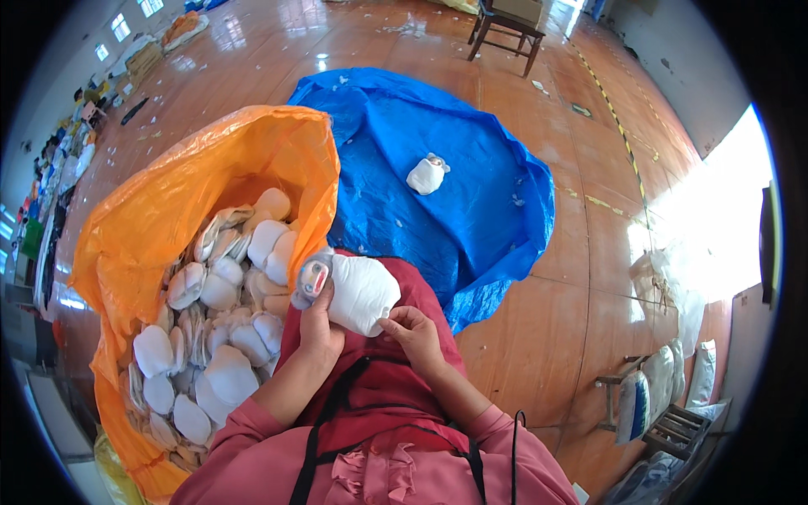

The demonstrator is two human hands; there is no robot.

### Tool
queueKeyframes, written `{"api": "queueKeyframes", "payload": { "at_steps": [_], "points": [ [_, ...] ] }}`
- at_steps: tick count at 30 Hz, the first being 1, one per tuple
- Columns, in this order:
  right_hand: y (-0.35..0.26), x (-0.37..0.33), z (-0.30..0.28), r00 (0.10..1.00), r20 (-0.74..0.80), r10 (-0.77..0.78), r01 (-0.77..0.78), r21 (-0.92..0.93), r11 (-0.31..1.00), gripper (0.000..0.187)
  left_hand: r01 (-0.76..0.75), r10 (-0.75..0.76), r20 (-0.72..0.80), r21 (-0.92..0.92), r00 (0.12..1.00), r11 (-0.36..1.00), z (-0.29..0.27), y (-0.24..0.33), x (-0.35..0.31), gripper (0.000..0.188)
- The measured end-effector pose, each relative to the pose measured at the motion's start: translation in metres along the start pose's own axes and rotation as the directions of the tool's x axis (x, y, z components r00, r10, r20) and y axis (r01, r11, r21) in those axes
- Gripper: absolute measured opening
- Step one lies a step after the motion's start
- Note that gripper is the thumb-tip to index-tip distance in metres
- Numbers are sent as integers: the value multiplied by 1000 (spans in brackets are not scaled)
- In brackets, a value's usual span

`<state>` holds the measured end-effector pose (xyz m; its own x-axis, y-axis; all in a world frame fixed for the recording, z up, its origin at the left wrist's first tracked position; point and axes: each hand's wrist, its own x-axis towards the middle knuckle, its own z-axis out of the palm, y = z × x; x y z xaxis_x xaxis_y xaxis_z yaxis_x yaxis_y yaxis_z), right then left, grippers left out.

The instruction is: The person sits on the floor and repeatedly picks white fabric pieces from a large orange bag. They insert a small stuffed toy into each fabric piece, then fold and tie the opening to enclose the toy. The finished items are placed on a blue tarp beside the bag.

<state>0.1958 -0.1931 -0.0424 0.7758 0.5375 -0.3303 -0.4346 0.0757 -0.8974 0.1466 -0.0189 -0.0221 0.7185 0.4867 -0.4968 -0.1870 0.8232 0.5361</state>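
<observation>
Over my lap I hold a white stuffed plush toy (pixel 364 295) with a grey animal-like head at its upper left end. My left hand (pixel 318 326) grips it below the head, thumb up against its side. The fingertips of my right hand (pixel 412 335) pinch the edge at its lower right end. Whether a small tool or thread is between those fingertips, I cannot tell. Close to my left arm, an orange sack (pixel 210 160) stands wide, filled with many flat, rounded white and beige fabric pieces (pixel 231 374).
Ahead lies a blue plastic sheet or sack (pixel 396 118) with a similar white plush toy (pixel 427 174) on it. A wooden chair (pixel 509 32) stands at the far right. Low racks with cushion-like pads (pixel 652 383) are at right. Piled goods (pixel 63 172) line the left wall.
</observation>
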Motion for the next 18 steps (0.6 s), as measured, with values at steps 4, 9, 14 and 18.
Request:
{"api": "queueKeyframes", "payload": {
  "at_steps": [4, 9, 14, 18],
  "points": [
    [11, 3, -6, 996, 77, -38, 40, -19, 999, 10, 3, -3, -22, -21, 1000, 1000, 1, 1, 2, 41],
    [16, -7, 8, 975, 182, -126, 105, 125, 987, 9, 55, -57, -34, -44, 998, 998, -3, 22, 11, 45],
    [3, 0, 2, 981, 84, -175, 148, 264, 953, 43, -144, 138, 47, 162, 989, 976, 14, 28, -3, 46],
    [2, 6, -6, 980, 192, -55, 8, 234, 972, 62, -45, -3, 170, 281, 985, 959, 9, 6, -20, 48]
  ]
}}
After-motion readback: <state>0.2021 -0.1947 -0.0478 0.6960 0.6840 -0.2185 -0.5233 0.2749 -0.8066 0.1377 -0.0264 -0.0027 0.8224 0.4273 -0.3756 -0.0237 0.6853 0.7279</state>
